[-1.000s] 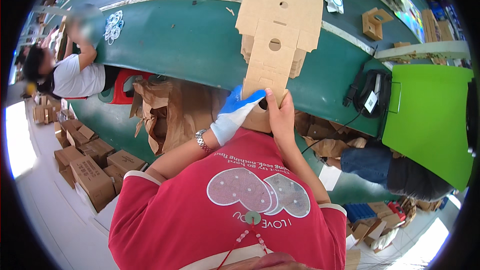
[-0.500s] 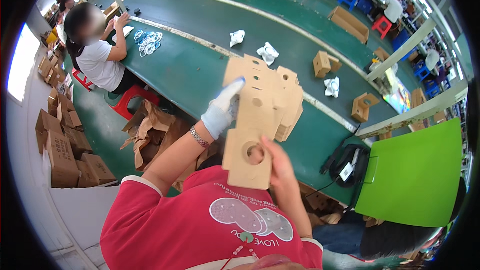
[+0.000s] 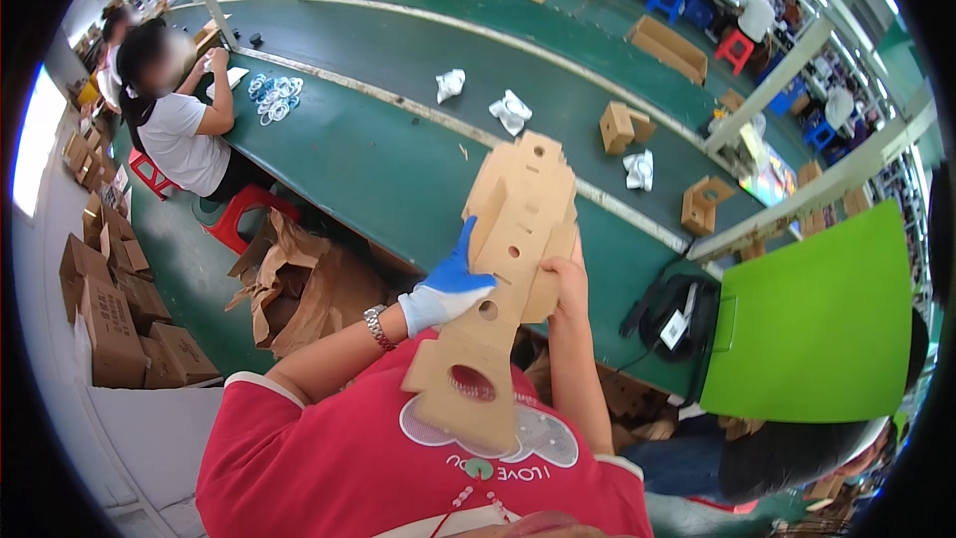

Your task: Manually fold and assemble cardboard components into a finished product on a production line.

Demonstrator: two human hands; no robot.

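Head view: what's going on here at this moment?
A person in a red shirt holds a flat die-cut cardboard blank up over a long green work table. The left hand, in a blue and white glove, presses on the blank's left edge; the bare right hand has its grip on the right edge. Folded small cardboard boxes and white crumpled pieces lie on the table. Another person sits further along.

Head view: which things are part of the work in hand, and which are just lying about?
In hand:
- flat die-cut cardboard blank
- left hand, gloved, on its face
- right hand, bare, on its edge

Lying about:
- folded cardboard boxes on the green belt
- white crumpled pieces
- torn brown paper
- green panel
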